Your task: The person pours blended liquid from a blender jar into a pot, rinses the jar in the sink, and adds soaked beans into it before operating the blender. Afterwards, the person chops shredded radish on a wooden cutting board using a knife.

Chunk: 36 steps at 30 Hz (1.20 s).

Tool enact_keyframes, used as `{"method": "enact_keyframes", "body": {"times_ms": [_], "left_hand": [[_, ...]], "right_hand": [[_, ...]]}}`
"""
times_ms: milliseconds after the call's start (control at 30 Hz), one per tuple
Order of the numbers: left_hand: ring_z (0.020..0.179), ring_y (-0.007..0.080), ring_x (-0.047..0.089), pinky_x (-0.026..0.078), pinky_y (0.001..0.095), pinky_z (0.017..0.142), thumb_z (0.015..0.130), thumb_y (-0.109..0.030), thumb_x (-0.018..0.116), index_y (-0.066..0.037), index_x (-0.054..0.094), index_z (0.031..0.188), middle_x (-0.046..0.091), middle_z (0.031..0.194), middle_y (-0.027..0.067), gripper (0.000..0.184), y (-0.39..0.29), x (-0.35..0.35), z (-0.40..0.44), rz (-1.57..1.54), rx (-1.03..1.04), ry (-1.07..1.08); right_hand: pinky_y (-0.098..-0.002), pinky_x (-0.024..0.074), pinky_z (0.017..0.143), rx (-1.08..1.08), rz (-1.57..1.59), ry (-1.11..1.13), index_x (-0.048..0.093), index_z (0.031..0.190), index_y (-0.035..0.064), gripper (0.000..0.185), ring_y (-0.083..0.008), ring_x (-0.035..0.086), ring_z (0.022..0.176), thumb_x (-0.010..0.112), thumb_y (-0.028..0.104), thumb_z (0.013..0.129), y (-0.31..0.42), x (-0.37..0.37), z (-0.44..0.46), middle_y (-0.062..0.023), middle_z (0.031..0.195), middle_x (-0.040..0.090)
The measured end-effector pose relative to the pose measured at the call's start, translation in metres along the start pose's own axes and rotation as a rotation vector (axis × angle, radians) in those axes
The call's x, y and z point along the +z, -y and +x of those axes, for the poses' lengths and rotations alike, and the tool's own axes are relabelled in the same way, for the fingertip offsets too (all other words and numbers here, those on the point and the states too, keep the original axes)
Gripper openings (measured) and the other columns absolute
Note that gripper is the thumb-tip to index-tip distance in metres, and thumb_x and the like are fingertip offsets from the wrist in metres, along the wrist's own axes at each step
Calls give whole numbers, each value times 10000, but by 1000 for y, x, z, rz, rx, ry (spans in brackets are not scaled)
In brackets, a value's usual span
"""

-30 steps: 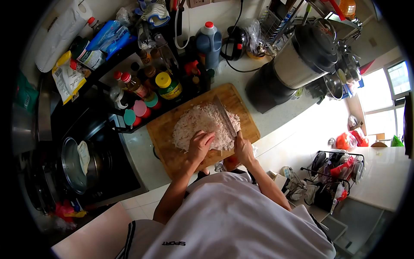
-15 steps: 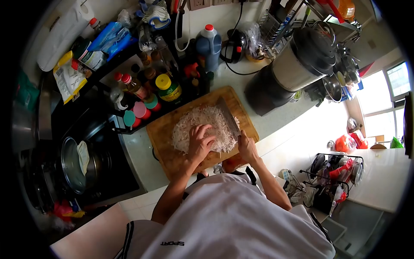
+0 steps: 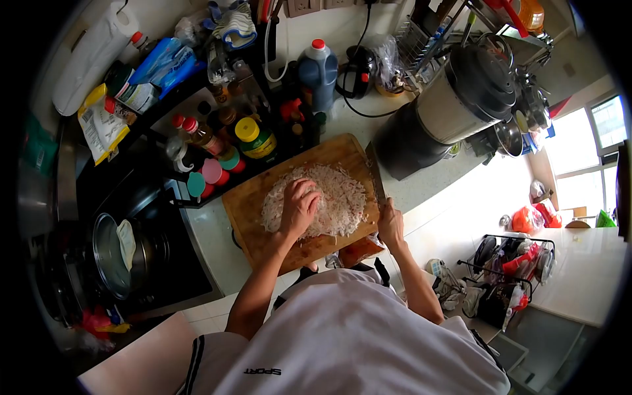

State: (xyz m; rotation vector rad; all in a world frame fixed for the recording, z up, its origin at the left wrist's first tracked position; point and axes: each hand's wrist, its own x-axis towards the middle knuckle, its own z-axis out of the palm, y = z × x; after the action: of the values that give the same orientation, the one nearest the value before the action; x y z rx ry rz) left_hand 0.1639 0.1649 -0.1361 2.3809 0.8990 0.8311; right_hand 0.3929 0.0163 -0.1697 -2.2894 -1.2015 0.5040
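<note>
A wooden cutting board [image 3: 263, 191] lies on the counter with a broad pile of finely chopped pale pink food [image 3: 342, 197] on it. My left hand [image 3: 300, 205] rests on the left part of the pile, its fingers curled but apart. My right hand [image 3: 390, 226] is wrapped round the handle of a cleaver [image 3: 376, 174]. The cleaver's blade stands at the board's right edge, to the right of the pile and apart from it.
Left of the board are a stove [image 3: 174, 263] and a glass-lidded pan [image 3: 112, 257]. Behind it stand sauce bottles, a yellow-capped jar [image 3: 257, 141] and a blue jug [image 3: 318, 76]. A large dark-lidded appliance [image 3: 447, 99] stands at the right.
My right hand has moved the cleaver rightward, off the pile to the board's edge. My left hand has shifted a little up and left over the food.
</note>
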Motion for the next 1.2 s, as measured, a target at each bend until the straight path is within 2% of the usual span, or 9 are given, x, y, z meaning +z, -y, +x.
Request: {"method": "enact_keyframes", "body": {"times_ms": [133,367,567,733,833,867,967,1167,1200], "left_hand": [[1089,298,501,391,433,941,781,-24,666,-27,654,872,574,1064,93,92,7,4,7,0,-7,12],[1104,295,500,392,429,951,774,-18,664,-36,650,886,575,1063,86,115,-2,3,-6,-29,-19,46],[1109,286,502,396,418,958,764,-7,660,-41,652,895,578,1073,83,136,-7,-6,-37,-91,-5,82],[1108,281,506,397,417,956,765,-17,658,-48,655,897,579,1071,75,135,-9,-18,-57,-121,-6,71],[1107,281,507,397,419,958,768,-22,657,-49,655,895,579,1072,73,130,-4,-26,-70,-108,-9,62],[1106,282,508,396,420,959,769,-24,656,-48,654,894,579,1072,73,128,-2,-28,-74,-103,-9,60],[1105,283,509,405,415,950,773,-25,656,-44,649,888,580,1068,73,117,3,-41,-86,-110,-11,22],[1094,310,518,458,410,908,797,-18,652,-28,648,901,576,1066,91,105,14,-59,-111,-142,-32,29],[1092,301,521,453,411,915,792,-28,658,-33,648,895,581,1060,82,103,14,-58,-113,-145,-32,35]], "right_hand": [[-533,444,540,34,-55,69,422,993,15,141,-455,601,642,461,93,882,13,5,-3,-276,691,603],[-503,405,483,-164,-20,75,459,989,20,132,-434,555,546,491,61,867,40,18,-23,-237,597,549],[-516,440,536,21,-76,16,441,957,44,95,-438,586,612,466,87,876,34,-4,-21,-238,636,576],[-507,429,527,-20,-118,-110,461,949,23,66,-446,570,598,465,71,904,23,4,-6,-248,622,569],[-510,429,533,-110,-150,-64,463,975,25,88,-446,567,602,473,75,904,23,20,-4,-246,625,570],[-531,447,561,-99,-118,-2,456,963,38,98,-434,593,631,469,119,910,24,22,-6,-235,666,598],[-532,440,547,-105,-122,28,460,966,45,102,-443,588,630,488,118,901,40,23,-18,-243,666,592],[-524,437,531,63,-117,-146,462,958,48,97,-456,581,622,500,91,879,39,15,-63,-254,661,586],[-523,445,552,90,-116,-140,478,1010,46,149,-446,595,651,505,86,869,33,16,-68,-253,687,597]]}}
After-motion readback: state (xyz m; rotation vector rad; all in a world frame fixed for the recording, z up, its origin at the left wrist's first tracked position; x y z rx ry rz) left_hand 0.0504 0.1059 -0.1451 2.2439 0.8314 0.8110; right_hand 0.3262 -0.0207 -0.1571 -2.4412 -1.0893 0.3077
